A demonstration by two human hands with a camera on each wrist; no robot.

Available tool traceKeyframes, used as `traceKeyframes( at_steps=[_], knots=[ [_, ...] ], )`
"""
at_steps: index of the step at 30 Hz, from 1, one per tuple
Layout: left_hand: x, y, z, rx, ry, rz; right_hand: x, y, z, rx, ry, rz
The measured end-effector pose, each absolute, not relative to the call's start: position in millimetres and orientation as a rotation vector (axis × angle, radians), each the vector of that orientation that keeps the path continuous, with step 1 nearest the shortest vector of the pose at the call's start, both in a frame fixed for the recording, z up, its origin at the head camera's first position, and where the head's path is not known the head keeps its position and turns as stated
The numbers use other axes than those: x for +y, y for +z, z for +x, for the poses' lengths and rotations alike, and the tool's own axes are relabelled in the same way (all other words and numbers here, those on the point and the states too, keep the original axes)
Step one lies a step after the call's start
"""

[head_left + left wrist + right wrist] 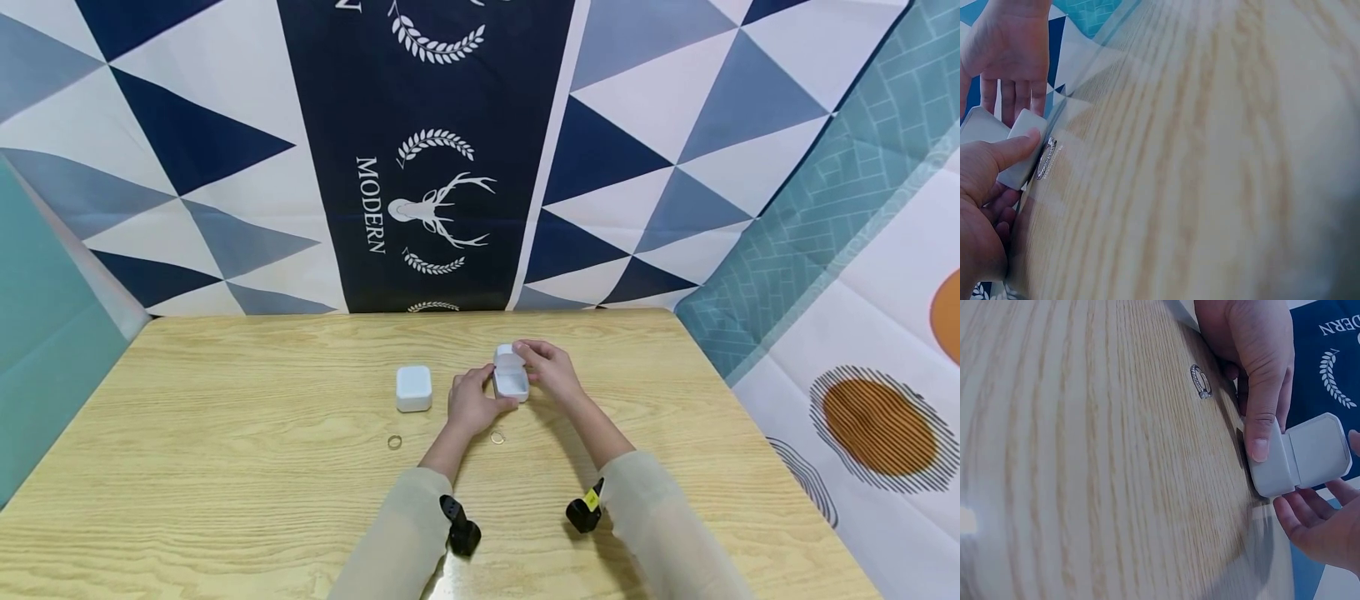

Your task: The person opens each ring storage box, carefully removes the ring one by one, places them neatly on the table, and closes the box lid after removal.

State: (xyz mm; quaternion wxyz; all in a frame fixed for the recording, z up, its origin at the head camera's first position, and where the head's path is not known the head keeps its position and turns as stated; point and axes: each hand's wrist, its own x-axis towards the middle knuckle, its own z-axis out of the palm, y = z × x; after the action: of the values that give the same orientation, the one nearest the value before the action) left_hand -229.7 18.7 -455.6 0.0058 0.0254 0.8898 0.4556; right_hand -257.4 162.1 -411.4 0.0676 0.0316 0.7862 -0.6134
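Note:
A small white ring box (512, 385) stands with its lid (1321, 450) raised, and its inside looks white. My left hand (472, 402) grips the base from the left, thumb pressed along the front wall (1272, 465). On the right, my right hand (551, 367) pinches the raised lid, its other fingers close to the box's side. A ring with a small stone (1200, 381) lies on the table just in front of the box, apart from both hands. Whether anything sits inside the box is too small to tell.
To the left stands a second white ring box (414, 388), closed. Another ring (394, 442) lies in front of it on the wooden table (225, 467). A patterned cloth (435, 167) hangs behind the table's back edge.

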Motion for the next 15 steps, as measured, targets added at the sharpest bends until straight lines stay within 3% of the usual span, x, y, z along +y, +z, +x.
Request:
traceKeyframes(
  at_steps=[15],
  knots=[
    [18.9, -453.2, -229.3, 2.782, 1.421, 0.07, 162.0, -416.8, -260.7, 2.392, -1.817, 0.095]
  ],
)
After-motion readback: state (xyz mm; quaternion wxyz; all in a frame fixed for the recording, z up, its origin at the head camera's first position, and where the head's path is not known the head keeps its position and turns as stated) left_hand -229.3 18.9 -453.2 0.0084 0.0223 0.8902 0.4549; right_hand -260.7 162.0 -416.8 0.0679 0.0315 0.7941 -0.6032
